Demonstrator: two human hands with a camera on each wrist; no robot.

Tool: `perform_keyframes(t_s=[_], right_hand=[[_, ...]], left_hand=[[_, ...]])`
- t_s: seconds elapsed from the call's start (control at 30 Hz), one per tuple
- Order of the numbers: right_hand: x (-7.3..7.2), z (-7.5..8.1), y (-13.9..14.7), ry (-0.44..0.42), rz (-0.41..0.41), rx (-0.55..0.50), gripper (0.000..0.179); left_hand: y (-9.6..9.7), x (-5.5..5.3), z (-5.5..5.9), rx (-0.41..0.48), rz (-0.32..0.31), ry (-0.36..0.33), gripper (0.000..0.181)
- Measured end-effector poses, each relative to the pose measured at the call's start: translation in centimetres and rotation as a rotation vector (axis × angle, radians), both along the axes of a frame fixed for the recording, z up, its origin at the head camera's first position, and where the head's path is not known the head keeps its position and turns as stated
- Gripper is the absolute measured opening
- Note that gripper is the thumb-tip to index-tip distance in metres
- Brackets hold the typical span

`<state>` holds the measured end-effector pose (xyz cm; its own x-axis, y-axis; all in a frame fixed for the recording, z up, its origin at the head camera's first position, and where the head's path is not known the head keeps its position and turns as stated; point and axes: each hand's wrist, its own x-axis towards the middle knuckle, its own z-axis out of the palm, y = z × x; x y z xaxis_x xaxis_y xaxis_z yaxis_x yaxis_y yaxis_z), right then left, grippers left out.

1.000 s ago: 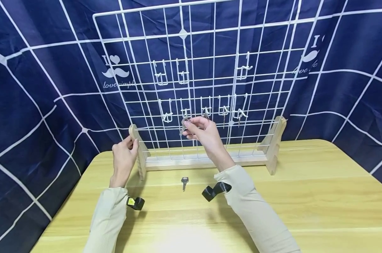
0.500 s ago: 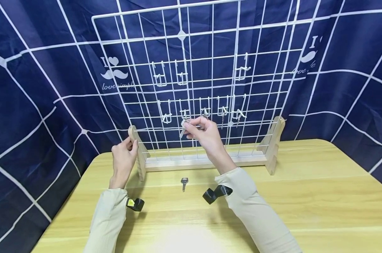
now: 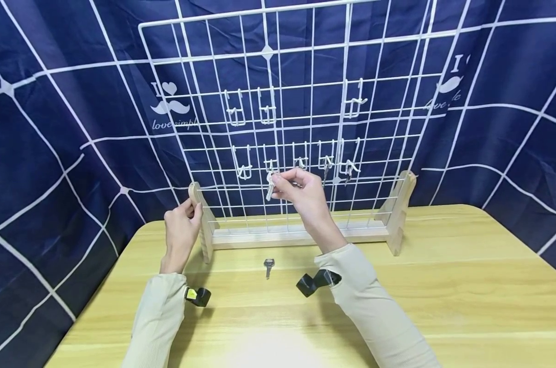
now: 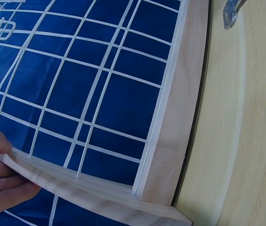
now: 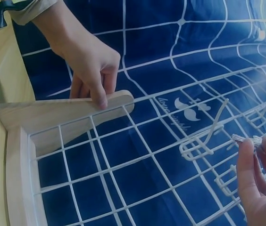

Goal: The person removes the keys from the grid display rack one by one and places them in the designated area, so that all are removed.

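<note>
In the head view my right hand point(image 3: 305, 197) pinches a small silver key point(image 3: 270, 190) between thumb and fingers. The key tilts downward just under a white hook point(image 3: 270, 164) in the lower row on the wire grid point(image 3: 312, 120). The right wrist view shows the key's end point(image 5: 239, 138) poking out past the thumb. My left hand point(image 3: 181, 230) grips the rack's left wooden support point(image 3: 205, 222) near its top. A second key point(image 3: 268, 267) lies on the table in front of the rack's wooden base point(image 3: 301, 236).
Lower hooks to the right hold hanging keys point(image 3: 349, 173). The leftmost lower hook point(image 3: 244, 171) and three upper hooks point(image 3: 353, 105) also sit on the grid. The rack's right support point(image 3: 399, 214) stands on the wooden table point(image 3: 466, 266), before a blue cloth point(image 3: 512, 138).
The held key has shifted slightly right and turned a little, with my right hand. My left hand keeps its grip on the support.
</note>
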<state>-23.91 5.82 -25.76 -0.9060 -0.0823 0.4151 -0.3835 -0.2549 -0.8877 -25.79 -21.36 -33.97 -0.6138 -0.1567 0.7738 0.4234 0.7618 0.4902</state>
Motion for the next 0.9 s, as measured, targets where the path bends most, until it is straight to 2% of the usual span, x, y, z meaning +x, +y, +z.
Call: perform_keyframes(t_s=[0.47, 0.9], right_hand=[[0.6, 0.0, 0.6, -0.038, 0.025, 0.008, 0.011], [0.6, -2.2, 1.4, -0.116, 0.040, 0.062, 0.003]], left_hand=[[0.1, 0.0, 0.0, 0.007, -0.001, 0.006, 0.014], [0.2, 0.2, 0.1, 0.008, 0.006, -0.005, 0.013]])
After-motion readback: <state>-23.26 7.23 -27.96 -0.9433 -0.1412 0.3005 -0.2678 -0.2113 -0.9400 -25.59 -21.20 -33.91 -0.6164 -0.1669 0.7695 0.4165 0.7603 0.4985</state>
